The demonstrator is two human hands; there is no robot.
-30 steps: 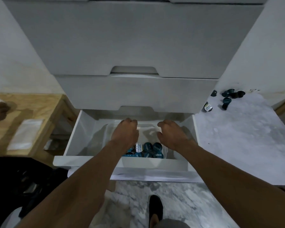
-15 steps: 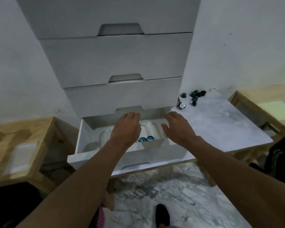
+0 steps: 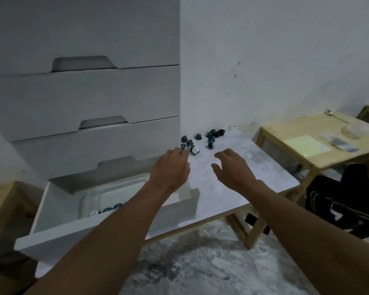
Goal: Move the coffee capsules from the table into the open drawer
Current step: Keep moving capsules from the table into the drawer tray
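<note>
The left grip (image 3: 170,167) hung palm down with its fingers loosely curled and nothing visibly held; its fingertips (image 3: 182,153) sat right at the nearest of the coffee capsules (image 3: 211,141), though whether they touched one could not be told. The right grip (image 3: 232,167), just beside it, hovered palm down with fingers spread and relaxed and the thumb held apart, holding nothing, a little short of the same cluster. Those dark teal capsules lay scattered just beyond both grips on the pale marbled counter (image 3: 260,173), near its far edge against the white wall (image 3: 275,60); one of them (image 3: 195,150), closest to the left grip, lay tipped with its pale lid showing. Below and behind the left grip, under its forearm, the white drawer (image 3: 94,228) stood pulled out, and a few stored capsules (image 3: 111,208) showed in a clear tray (image 3: 115,192) inside it. Above the drawer rose the closed fronts of the chest of drawers (image 3: 83,99). Well away past the right grip stood a wooden side table (image 3: 320,160) carrying a yellow sheet (image 3: 303,143) and a spoon (image 3: 333,116), with a dark garment (image 3: 345,199) slumped below it. Grey mottled floor (image 3: 200,262) spread beneath both forearms
</note>
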